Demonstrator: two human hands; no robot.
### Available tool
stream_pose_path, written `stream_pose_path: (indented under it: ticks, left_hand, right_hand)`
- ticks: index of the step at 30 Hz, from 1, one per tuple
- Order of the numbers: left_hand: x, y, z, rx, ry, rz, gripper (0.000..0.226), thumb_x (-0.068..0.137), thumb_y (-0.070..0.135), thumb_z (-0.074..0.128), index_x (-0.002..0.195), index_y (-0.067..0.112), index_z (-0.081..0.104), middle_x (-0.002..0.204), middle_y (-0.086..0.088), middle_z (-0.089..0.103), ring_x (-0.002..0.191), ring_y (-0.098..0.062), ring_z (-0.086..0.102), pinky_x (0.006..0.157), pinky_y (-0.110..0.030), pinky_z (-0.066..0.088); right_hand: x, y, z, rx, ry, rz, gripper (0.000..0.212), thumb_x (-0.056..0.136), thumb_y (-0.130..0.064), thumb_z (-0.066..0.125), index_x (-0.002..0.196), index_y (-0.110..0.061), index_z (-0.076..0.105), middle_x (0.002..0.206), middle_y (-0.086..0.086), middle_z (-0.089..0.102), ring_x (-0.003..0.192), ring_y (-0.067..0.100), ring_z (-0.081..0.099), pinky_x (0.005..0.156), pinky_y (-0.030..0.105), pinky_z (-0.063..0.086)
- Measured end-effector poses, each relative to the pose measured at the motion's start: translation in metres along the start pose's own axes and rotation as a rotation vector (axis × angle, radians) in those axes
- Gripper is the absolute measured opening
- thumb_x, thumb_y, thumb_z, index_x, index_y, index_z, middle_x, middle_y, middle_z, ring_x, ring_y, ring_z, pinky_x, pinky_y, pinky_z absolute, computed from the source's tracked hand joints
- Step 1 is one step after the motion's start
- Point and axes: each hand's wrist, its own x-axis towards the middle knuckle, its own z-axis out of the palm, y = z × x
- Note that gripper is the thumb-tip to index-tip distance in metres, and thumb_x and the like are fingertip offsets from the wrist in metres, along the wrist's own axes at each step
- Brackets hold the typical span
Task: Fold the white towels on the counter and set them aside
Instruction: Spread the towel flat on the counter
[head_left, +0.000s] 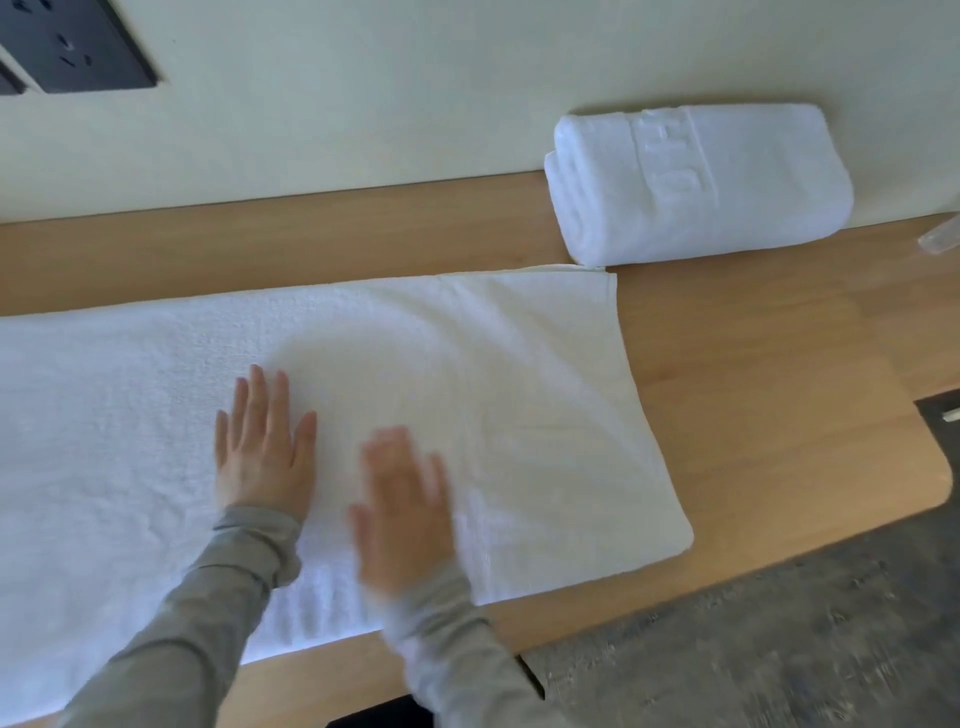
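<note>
A long white towel (519, 364) lies flat along the wooden counter (753, 389), running off the left edge of view; its right end is folded over. My left hand (265, 447) rests flat on the towel with straight fingers. My right hand (402, 499) lies flat beside it, also on the towel, blurred by motion. Both arms wear grey sleeves. A second white towel (696, 182), folded into a thick bundle with embossed letters, sits at the back right of the counter against the wall.
A pale wall (363, 104) backs the counter, with a dark socket plate (78, 47) at the top left. A clear object (940, 239) pokes in at the right edge. The counter's rounded corner is at the right, above grey carpet (779, 649).
</note>
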Motion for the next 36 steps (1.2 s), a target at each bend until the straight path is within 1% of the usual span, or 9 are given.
stream_pose_path:
  ticks: [5,11,15,19,23,26,29,33,36]
  left_hand:
    - [0.004,-0.035,0.000,0.182,-0.077,0.018,0.064,0.092,0.050,0.013,0.150,0.023,0.012,0.158,0.002,0.008,0.146,-0.014,0.004,0.117,-0.036,-0.002]
    - [0.002,-0.038,0.006,0.191,-0.051,0.025,0.064,0.092,0.052,0.009,0.150,0.025,0.011,0.159,0.003,0.008,0.145,-0.012,0.003,0.117,-0.036,-0.002]
    - [0.000,-0.031,0.003,0.187,-0.023,0.036,0.065,0.093,0.047,0.012,0.149,0.014,0.020,0.157,-0.006,0.016,0.145,-0.021,0.010,0.118,-0.044,0.005]
    - [-0.015,0.011,0.003,0.130,0.038,0.120,0.064,0.097,0.043,0.014,0.145,0.003,0.029,0.153,-0.015,0.026,0.141,-0.030,0.023,0.116,-0.049,0.014]
    - [-0.037,0.060,0.025,0.139,-0.079,0.229,0.063,0.099,0.039,0.008,0.142,0.001,0.033,0.150,-0.015,0.030,0.138,-0.031,0.031,0.114,-0.046,0.014]
    - [-0.038,0.058,0.036,0.180,-0.108,0.184,0.066,0.098,0.041,0.005,0.140,0.000,0.037,0.148,-0.016,0.033,0.137,-0.028,0.034,0.114,-0.046,0.015]
    - [-0.037,0.054,0.041,0.194,-0.122,0.167,0.069,0.096,0.046,0.008,0.143,0.004,0.033,0.151,-0.012,0.031,0.139,-0.021,0.028,0.116,-0.043,0.010]
    - [-0.038,0.055,0.044,0.206,-0.130,0.161,0.069,0.095,0.047,0.009,0.142,0.003,0.034,0.151,-0.012,0.031,0.139,-0.020,0.024,0.115,-0.044,0.011]
    - [-0.038,0.055,0.043,0.220,-0.122,0.163,0.069,0.096,0.047,0.009,0.141,0.002,0.035,0.150,-0.013,0.032,0.140,-0.020,0.022,0.115,-0.046,0.014]
  right_hand:
    - [-0.006,0.003,0.029,-0.167,-0.228,-0.188,0.057,0.094,-0.044,0.030,0.144,-0.017,0.034,0.152,-0.001,0.031,0.143,0.017,0.023,0.111,0.049,0.025]
    - [-0.060,0.164,-0.025,-0.319,-0.228,0.336,0.067,0.093,-0.053,0.004,0.149,-0.017,-0.005,0.158,0.001,-0.006,0.146,0.017,-0.007,0.117,0.045,0.004]
    - [-0.061,0.181,-0.044,-0.201,-0.246,0.469,0.072,0.085,-0.057,-0.005,0.143,-0.015,-0.012,0.157,0.003,-0.010,0.143,0.016,-0.015,0.119,0.043,0.000]
    - [-0.027,0.133,-0.040,-0.115,-0.197,0.181,0.065,0.095,-0.046,0.011,0.148,-0.009,0.001,0.157,0.010,-0.004,0.146,0.022,-0.008,0.118,0.040,-0.005]
    - [0.013,0.089,-0.009,-0.170,-0.234,-0.376,0.054,0.095,-0.035,0.032,0.141,-0.007,0.038,0.150,0.008,0.034,0.143,0.023,0.022,0.114,0.043,0.026]
    - [0.042,0.117,-0.008,-0.301,-0.385,-0.591,0.057,0.094,-0.044,0.030,0.144,-0.016,0.031,0.151,0.001,0.034,0.142,0.020,0.024,0.112,0.046,0.029]
    - [0.082,0.187,-0.030,-0.398,-0.354,-0.422,0.061,0.091,-0.044,0.027,0.144,-0.015,0.029,0.152,0.002,0.030,0.140,0.022,0.029,0.110,0.047,0.029]
    - [0.122,0.268,-0.052,-0.232,-0.288,0.135,0.059,0.098,-0.038,0.024,0.149,-0.019,0.001,0.157,-0.004,-0.006,0.146,0.018,0.001,0.118,0.038,0.006]
    - [0.126,0.267,-0.052,-0.218,-0.226,0.243,0.057,0.100,-0.033,0.025,0.149,-0.014,0.003,0.158,0.001,-0.003,0.146,0.019,-0.001,0.118,0.040,0.002]
